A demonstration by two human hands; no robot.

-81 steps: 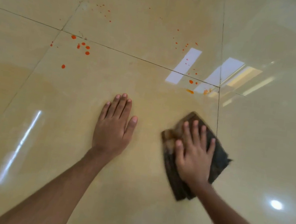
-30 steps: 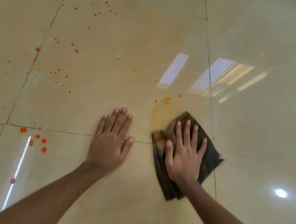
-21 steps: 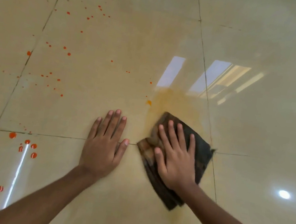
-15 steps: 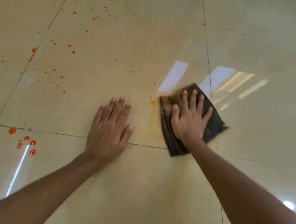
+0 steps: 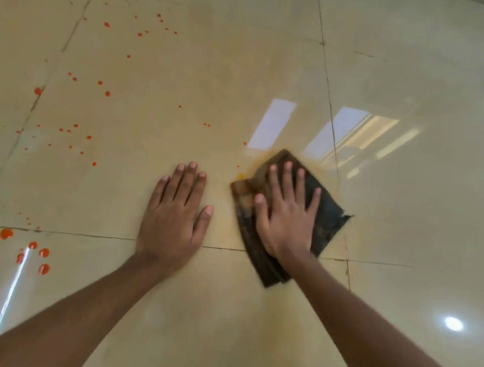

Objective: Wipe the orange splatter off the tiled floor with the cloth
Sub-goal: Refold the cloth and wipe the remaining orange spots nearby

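A dark folded cloth (image 5: pixel 326 222), stained orange-brown at its left edge, lies flat on the glossy beige tiled floor (image 5: pixel 416 206). My right hand (image 5: pixel 287 217) presses on it with straight, spread fingers. A faint orange smear (image 5: pixel 268 159) rings the cloth's far edge. My left hand (image 5: pixel 176 217) rests flat on the bare tile to the cloth's left. Small orange droplets (image 5: pixel 87 136) scatter over the tile far left, and bigger orange drops (image 5: pixel 31 251) sit at the near left.
Grout lines cross the floor, one (image 5: pixel 74 234) running under my left wrist. Window reflections (image 5: pixel 276 123) and a lamp glare (image 5: pixel 453 323) shine on the tiles to the right.
My right hand has pulled the cloth back toward me from its farther reach half a second ago, leaving an orange smear. My left hand has stayed planted.
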